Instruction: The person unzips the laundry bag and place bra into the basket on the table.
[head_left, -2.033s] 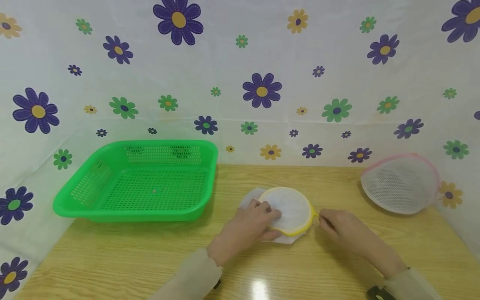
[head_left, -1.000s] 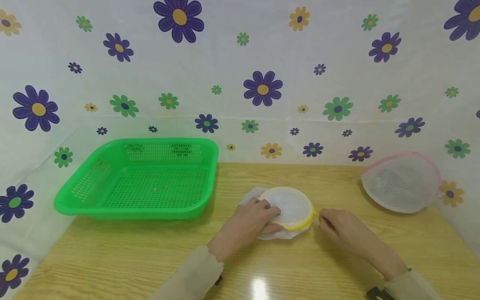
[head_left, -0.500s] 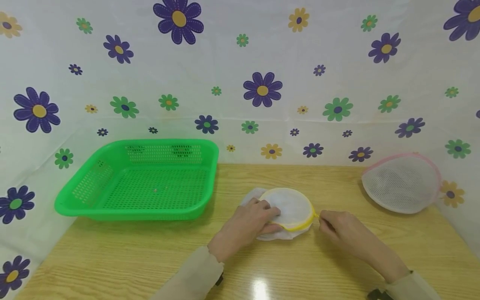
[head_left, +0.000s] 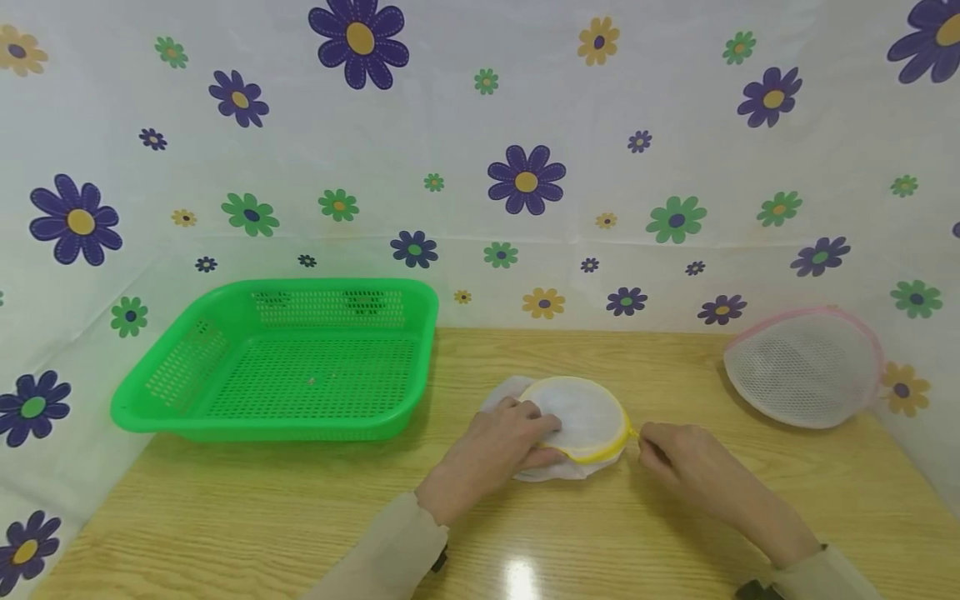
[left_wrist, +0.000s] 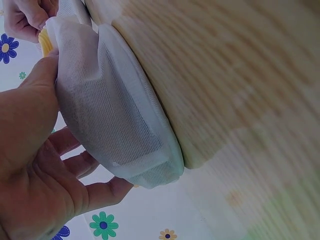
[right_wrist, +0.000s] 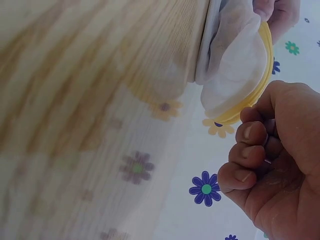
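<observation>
Left fingers (head_left: pixel 525 411) round white mesh bag (head_left: pixel 588 408), right fingers (head_left: pixel 655 433) pinched on mostly hidden yellow pull (head_left: pixel 634 432)

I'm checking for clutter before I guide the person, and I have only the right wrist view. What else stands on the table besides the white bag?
Observer: In the head view, a green basket stands on the table, left of the white bag.
Operator: Anything on the other side?
Observer: Yes, a pink-edged mesh bag at the table's far right.
Operator: I see only part of the left hand. How does it lie?
Observer: The head view shows its fingers over the white bag's top and its thumb at the near edge.
</observation>
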